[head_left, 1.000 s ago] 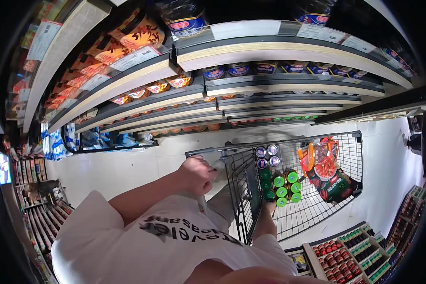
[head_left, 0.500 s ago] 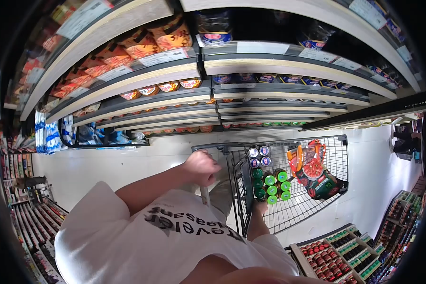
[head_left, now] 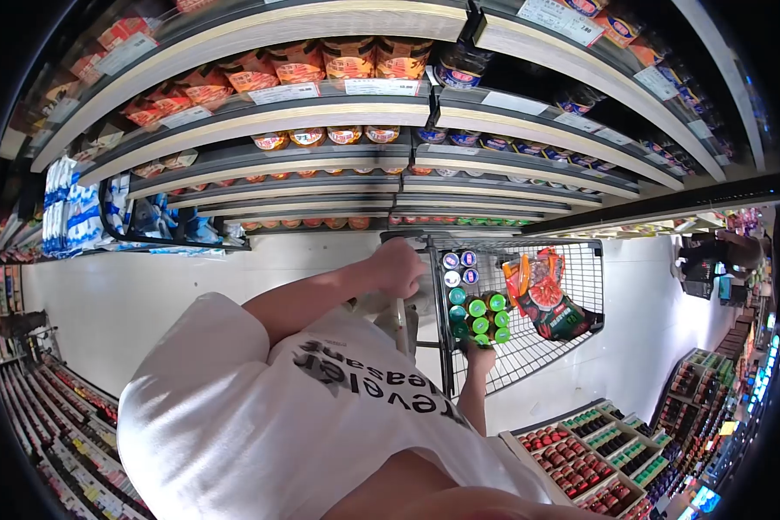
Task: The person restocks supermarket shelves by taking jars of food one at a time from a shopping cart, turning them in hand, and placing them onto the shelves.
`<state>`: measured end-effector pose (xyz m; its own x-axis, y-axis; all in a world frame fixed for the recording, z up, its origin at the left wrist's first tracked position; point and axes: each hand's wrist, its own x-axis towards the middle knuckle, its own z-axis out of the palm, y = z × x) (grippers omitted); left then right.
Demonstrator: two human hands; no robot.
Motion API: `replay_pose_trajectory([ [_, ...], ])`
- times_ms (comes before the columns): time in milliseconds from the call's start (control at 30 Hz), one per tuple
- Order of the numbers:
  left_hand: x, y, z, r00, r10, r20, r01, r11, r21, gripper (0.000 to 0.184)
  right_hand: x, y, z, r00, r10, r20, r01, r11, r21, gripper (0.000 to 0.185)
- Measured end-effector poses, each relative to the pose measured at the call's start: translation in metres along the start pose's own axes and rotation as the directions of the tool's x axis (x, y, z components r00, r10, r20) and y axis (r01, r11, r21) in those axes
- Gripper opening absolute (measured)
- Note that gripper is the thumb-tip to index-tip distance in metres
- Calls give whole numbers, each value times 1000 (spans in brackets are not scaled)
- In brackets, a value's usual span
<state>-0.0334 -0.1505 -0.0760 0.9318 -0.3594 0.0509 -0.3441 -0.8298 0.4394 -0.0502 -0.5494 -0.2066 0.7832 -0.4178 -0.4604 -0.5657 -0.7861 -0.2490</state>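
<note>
My left hand [head_left: 397, 267] is closed in a fist around the handle [head_left: 399, 322] of a black wire shopping cart [head_left: 560, 357]. My right hand [head_left: 479, 355] is low at the handle end of the basket, just beside several jars with lime-green lids [head_left: 496, 302]. Its fingertips are partly hidden, so I cannot tell whether they hold a jar or rest by it. Several dark-green-topped jars [head_left: 458, 314] stand along the basket's rear wall, with several purple-and-white-topped cans [head_left: 469, 258] above them. Red and dark food packets [head_left: 548, 295] lie in the front part.
Long shelves [head_left: 277, 173] with instant noodle cups [head_left: 348, 57] and dark bottles rise before me. Blue-and-white packages [head_left: 74, 212] hang at the left. A bin of red- and green-topped jars [head_left: 581, 459] stands at lower right. Another person [head_left: 741, 251] is further along the aisle.
My view has shifted, and the cart sits slightly higher and further left in it. My left hand was blurred and is now sharper and nearer the basket. My right hand stays beside the jars.
</note>
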Motion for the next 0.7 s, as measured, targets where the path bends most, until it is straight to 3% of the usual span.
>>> replay_pose_trajectory([
  [33,-1,-1,3,993,31,-111,-37,998,-58,16,9,9,5,994,-93,-60,100,986,134,50],
  [67,-1,1,-1,993,41,-115,-48,997,-67,16,-6,-11,-17,991,-128,-40,134,969,209,45],
  [133,5,3,-7,1000,20,-17,-19,1000,14,15,-8,-27,-31,981,-177,-82,193,819,540,42],
  [200,7,-1,-2,998,49,-48,-49,999,1,16,-19,-59,-58,973,-158,-168,227,788,573,42],
  [267,9,0,-4,993,72,-95,-75,996,-36,17,-36,-94,-93,957,-243,-156,284,700,655,37],
  [300,9,-3,-5,990,99,-98,-116,977,-181,26,-41,-107,-107,943,-302,-142,311,640,703,35],
  [333,9,-1,-10,989,118,-94,-134,973,-190,26,-48,-122,-121,923,-362,-134,333,573,748,34],
  [400,10,9,-35,997,-4,-72,-42,780,-624,41,-85,-164,-161,909,-408,-88,337,592,732,34],
  [433,10,12,-50,1000,-11,-8,2,690,-724,51,-95,-179,-172,866,-487,-114,406,549,730,36],
  [533,-6,31,-99,994,-76,-80,-14,638,-770,73,-140,-223,-201,765,-632,-126,463,403,790,43],
  [600,-20,43,-125,981,-144,-132,-23,586,-810,88,-163,-242,-216,675,-731,-99,524,381,762,49],
  [633,-25,42,-136,987,-126,-96,-9,562,-827,100,-182,-256,-222,617,-780,-105,508,292,811,53],
  [700,-38,48,-158,993,-96,-71,-15,490,-871,103,-204,-275,-228,543,-834,-94,514,241,823,55],
])
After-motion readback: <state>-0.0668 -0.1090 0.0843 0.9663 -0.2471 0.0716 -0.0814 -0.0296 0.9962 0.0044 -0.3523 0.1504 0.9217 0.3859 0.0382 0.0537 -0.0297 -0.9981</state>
